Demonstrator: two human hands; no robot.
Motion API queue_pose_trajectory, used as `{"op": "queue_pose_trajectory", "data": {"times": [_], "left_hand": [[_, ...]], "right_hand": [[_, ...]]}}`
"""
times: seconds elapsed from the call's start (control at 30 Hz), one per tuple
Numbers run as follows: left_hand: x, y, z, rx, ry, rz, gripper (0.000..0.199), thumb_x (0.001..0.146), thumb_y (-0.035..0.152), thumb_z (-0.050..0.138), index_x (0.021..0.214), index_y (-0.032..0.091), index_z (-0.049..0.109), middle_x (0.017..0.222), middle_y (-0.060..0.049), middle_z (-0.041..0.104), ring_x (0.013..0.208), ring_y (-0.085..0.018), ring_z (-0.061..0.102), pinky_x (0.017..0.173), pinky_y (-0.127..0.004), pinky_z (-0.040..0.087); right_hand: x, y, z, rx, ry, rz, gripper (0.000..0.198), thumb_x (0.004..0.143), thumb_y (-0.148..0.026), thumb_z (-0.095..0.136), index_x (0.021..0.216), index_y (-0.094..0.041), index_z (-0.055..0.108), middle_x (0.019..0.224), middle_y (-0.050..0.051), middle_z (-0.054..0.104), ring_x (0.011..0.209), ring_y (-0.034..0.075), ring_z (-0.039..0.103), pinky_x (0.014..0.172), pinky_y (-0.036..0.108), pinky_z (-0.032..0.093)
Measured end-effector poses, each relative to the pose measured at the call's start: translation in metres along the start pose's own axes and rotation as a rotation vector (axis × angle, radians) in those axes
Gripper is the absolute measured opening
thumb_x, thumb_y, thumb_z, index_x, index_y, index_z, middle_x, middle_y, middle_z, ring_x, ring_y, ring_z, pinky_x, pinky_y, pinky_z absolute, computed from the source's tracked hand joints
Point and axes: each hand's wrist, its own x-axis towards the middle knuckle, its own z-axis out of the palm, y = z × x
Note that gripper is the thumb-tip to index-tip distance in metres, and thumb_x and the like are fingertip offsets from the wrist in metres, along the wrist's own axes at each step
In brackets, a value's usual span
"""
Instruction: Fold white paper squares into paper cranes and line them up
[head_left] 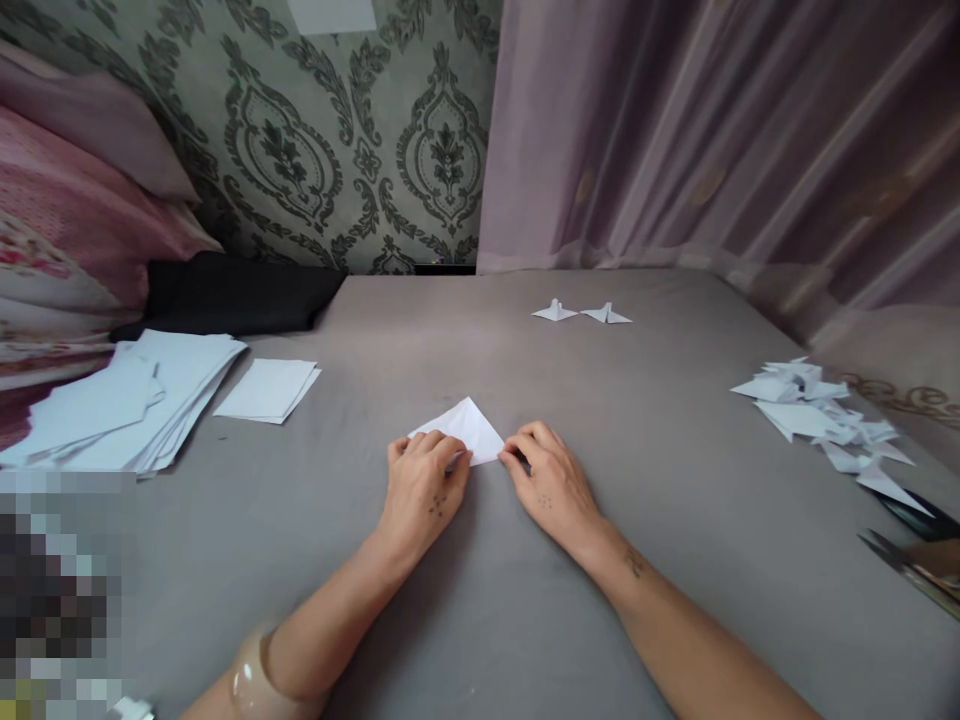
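A fold of the white paper, lying on the grey table, seems in hand, and the next move likely calls for careful matching of edges. At the paper's near left, the left hand arches palm-down — its hold is hidden — while the right hand pinches the paper's right corner, thumb and forefinger nearly together.
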Motion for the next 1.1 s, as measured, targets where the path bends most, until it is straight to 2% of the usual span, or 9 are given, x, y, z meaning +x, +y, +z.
{"op": "queue_pose_trajectory", "data": {"times": [0.27, 0.47, 0.57, 0.67, 0.8, 1.0, 1.1], "left_hand": [[0.003, 0.003, -0.002, 0.031, -0.066, -0.062, 0.016, 0.088, 0.027, 0.049, 0.082, 0.021, 0.063, 0.086, -0.003, 0.066, 0.088, -0.022, 0.058, 0.08, -0.037, 0.03], [0.003, 0.003, -0.002, 0.031, -0.081, -0.067, 0.015, 0.088, 0.026, 0.049, 0.084, 0.021, 0.062, 0.088, -0.003, 0.066, 0.089, -0.022, 0.058, 0.08, -0.037, 0.03], [0.003, 0.004, -0.002, 0.033, -0.073, -0.064, 0.014, 0.087, 0.026, 0.049, 0.084, 0.021, 0.062, 0.088, -0.003, 0.065, 0.09, -0.022, 0.058, 0.08, -0.037, 0.03], [0.003, 0.004, -0.001, 0.04, -0.066, -0.057, 0.015, 0.087, 0.026, 0.049, 0.083, 0.02, 0.062, 0.086, -0.003, 0.065, 0.089, -0.022, 0.058, 0.08, -0.037, 0.03], [0.003, 0.002, 0.0, 0.049, -0.05, -0.041, 0.015, 0.087, 0.027, 0.049, 0.083, 0.02, 0.062, 0.085, -0.003, 0.065, 0.087, -0.023, 0.058, 0.08, -0.038, 0.031], [-0.001, -0.006, -0.001, -0.076, -0.061, -0.03, 0.015, 0.081, 0.032, 0.055, 0.091, 0.022, 0.059, 0.091, -0.004, 0.065, 0.093, -0.023, 0.058, 0.086, -0.042, 0.03], [-0.003, -0.012, -0.003, -0.156, -0.098, -0.051, 0.029, 0.074, 0.021, 0.056, 0.103, 0.022, 0.054, 0.095, -0.004, 0.066, 0.093, -0.023, 0.059, 0.09, -0.044, 0.028]], "right_hand": [[0.002, 0.0, 0.001, 0.003, -0.007, 0.038, 0.007, 0.087, -0.022, 0.053, 0.084, -0.019, 0.059, 0.091, 0.005, 0.057, 0.085, 0.018, 0.056, 0.079, 0.031, 0.045], [0.0, 0.007, -0.002, 0.097, 0.006, 0.058, 0.01, 0.088, -0.015, 0.048, 0.087, -0.019, 0.058, 0.091, 0.005, 0.058, 0.082, 0.017, 0.057, 0.076, 0.029, 0.047], [-0.002, 0.006, -0.003, 0.132, 0.087, 0.018, 0.019, 0.087, -0.008, 0.044, 0.095, -0.019, 0.058, 0.094, 0.005, 0.06, 0.087, 0.017, 0.058, 0.08, 0.03, 0.047], [-0.005, -0.001, -0.004, 0.139, 0.131, -0.102, 0.028, 0.089, -0.004, 0.038, 0.101, -0.018, 0.059, 0.099, 0.006, 0.062, 0.095, 0.018, 0.056, 0.087, 0.031, 0.046], [-0.01, -0.012, -0.005, 0.086, 0.027, -0.224, 0.032, 0.089, -0.002, 0.036, 0.105, -0.018, 0.06, 0.103, 0.007, 0.063, 0.098, 0.019, 0.054, 0.088, 0.032, 0.047], [-0.015, -0.018, -0.01, -0.102, -0.088, -0.172, 0.032, 0.086, 0.0, 0.04, 0.102, -0.018, 0.061, 0.101, 0.008, 0.061, 0.097, 0.021, 0.053, 0.084, 0.035, 0.049], [-0.015, -0.02, -0.013, -0.156, -0.125, -0.184, 0.031, 0.085, 0.0, 0.041, 0.102, -0.017, 0.061, 0.098, 0.008, 0.06, 0.094, 0.021, 0.053, 0.083, 0.034, 0.049]]}}
